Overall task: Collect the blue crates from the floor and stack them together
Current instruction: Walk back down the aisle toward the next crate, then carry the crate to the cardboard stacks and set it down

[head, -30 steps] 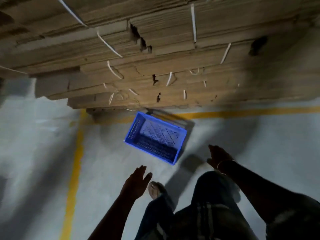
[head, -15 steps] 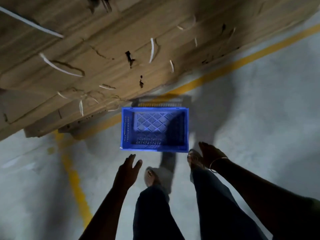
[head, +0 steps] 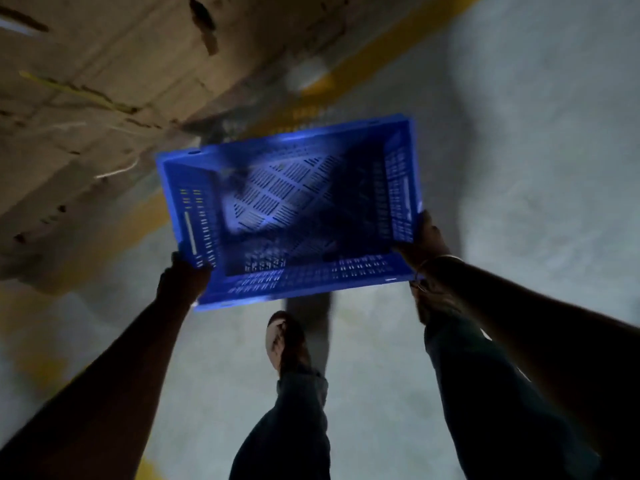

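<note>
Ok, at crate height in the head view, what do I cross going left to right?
cardboard stack → left hand → blue crate → right hand → bare grey floor

A blue crate [head: 291,216] of moulded plastic, its base and walls pierced with rows of slots, shows a faint sheen along its smooth rim where the light strikes. The left hand [head: 180,282] and right hand [head: 424,244] grip its near corners; a thin bangle [head: 438,261] that looks like metal glints on the right wrist. Beyond it, stacked sheets of brown corrugated cardboard [head: 104,98] look matt and rough, with torn edges and dark punctures, bound by pale straps [head: 114,171] that look like plastic. The floor [head: 536,150] is grey concrete, matt and mottled, crossed by worn yellow painted lines [head: 374,60]. Dark trousers [head: 294,427] look like coarse denim cloth.
</note>
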`<state>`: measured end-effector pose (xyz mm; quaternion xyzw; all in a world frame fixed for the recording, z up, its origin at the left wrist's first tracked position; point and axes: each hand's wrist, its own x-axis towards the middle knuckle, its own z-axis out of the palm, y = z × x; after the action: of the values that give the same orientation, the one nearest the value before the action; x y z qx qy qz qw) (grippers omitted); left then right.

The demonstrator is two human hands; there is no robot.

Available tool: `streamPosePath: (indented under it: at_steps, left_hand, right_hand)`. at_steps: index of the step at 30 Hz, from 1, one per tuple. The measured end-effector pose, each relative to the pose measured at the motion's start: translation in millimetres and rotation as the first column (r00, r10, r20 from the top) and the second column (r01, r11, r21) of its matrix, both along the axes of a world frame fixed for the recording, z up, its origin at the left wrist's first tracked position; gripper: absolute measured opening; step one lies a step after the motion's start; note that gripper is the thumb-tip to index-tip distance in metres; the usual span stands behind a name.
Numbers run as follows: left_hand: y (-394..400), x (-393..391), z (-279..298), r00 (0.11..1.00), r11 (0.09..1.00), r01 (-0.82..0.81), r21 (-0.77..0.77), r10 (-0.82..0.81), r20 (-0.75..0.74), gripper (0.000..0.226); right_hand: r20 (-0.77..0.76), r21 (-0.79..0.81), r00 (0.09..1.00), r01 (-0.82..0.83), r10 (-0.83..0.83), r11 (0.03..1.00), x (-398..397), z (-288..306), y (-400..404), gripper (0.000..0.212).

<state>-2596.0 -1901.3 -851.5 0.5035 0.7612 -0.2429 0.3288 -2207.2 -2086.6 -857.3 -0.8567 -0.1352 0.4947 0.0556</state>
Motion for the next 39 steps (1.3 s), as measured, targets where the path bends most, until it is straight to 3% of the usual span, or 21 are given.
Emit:
streamPosePath:
  at_steps: [2,5,11,15,20,22,25,29,35,39]
  left_hand:
    - [-9.8,-10.1,-15.7,0.993,0.989,-0.116,0.093,0.115,0.015,0.063]
    - [-21.9,-2.0,3.0,0.987,0.96,-0.163,0.227,0.159,0.036,0.043]
    - [-18.5,34.4,93.3,0.997,0.964,-0.083,0.252,0.083,0.009,0.029]
    - [-27.4,78.9,183.4,0.996,0.964,-0.017,0.264,-0.005,0.083,0.035]
    - [-47.3,146.3,333.6,0.974,0.93,0.023,0.368,-0.103,0.201,0.042]
    - [-45.7,169.9,380.9,0.944,0.917,0.052,0.395,-0.174,0.279,0.039]
    - [-53.5,226.2,455.1,0.881,0.862,0.147,0.485,-0.338,0.333,0.042]
    - [-64.5,342.1,535.9,0.82,0.828,0.175,0.532,-0.422,0.387,0.034]
    - [-89.1,497.6,617.9,0.696,0.746,0.171,0.644,-0.554,0.457,0.042]
    - [-90.7,588.3,646.9,0.634,0.711,0.161,0.684,-0.606,0.481,0.027]
  right_hand:
    - [0.012,0.021,0.999,0.039,-0.039,0.999,5.6,-8.3,-2.8,0.084]
    - [0.019,0.022,0.998,0.064,-0.065,0.998,18.3,1.5,-1.4,0.063]
    - [0.063,0.052,0.997,0.048,-0.052,0.997,57.2,85.7,-8.3,0.072]
    - [0.064,0.038,0.986,0.151,-0.154,0.988,87.8,185.6,-35.2,0.063]
    - [0.057,0.157,0.922,0.37,-0.383,0.915,121.3,343.1,-108.1,0.077]
    - [0.066,0.224,0.892,0.423,-0.447,0.878,137.8,390.2,-133.6,0.069]
    - [0.093,0.29,0.801,0.546,-0.591,0.786,176.0,466.9,-191.2,0.047]
    - [0.101,0.391,0.801,0.514,-0.59,0.764,264.7,532.7,-248.4,0.037]
    - [0.141,0.607,0.715,0.484,-0.685,0.63,372.3,612.6,-298.6,0.058]
    - [0.153,0.687,0.657,0.467,-0.739,0.557,429.9,646.7,-318.4,0.068]
